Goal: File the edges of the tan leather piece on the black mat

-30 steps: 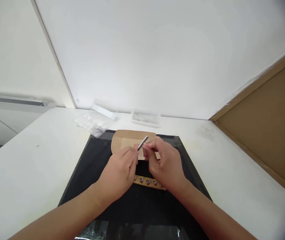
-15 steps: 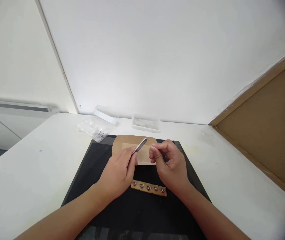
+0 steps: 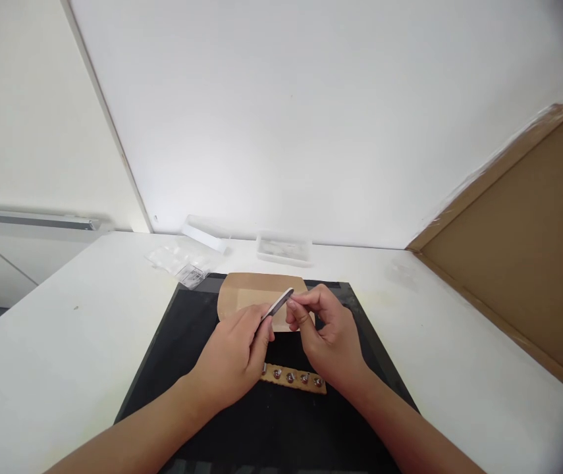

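Note:
My left hand (image 3: 236, 349) is closed around a slim nail file (image 3: 280, 303) with a pale edge, a dark face and a rounded end pointing up and to the right. My right hand (image 3: 329, 329) is pinched at the tip of the file, thumb against forefinger; whatever it may hold is too small to make out. Below and between the hands, a wavy-edged tan strip (image 3: 297, 380) lies on the black mat (image 3: 271, 421), with several small shiny round pieces in a row along it. My left hand covers the strip's left end.
Behind the hands lies a tan sheet (image 3: 261, 283) on the mat. Farther back on the white table (image 3: 64, 355) are a clear plastic bag (image 3: 177, 260), a white open box (image 3: 205, 236) and a translucent tray (image 3: 284, 250) with pale contents. A brown panel (image 3: 518, 250) stands at the right.
My right hand has moved left, bringing its pinched fingertips to the tip of the file. The file tip sits slightly lower in view, and the whole view has shifted a little.

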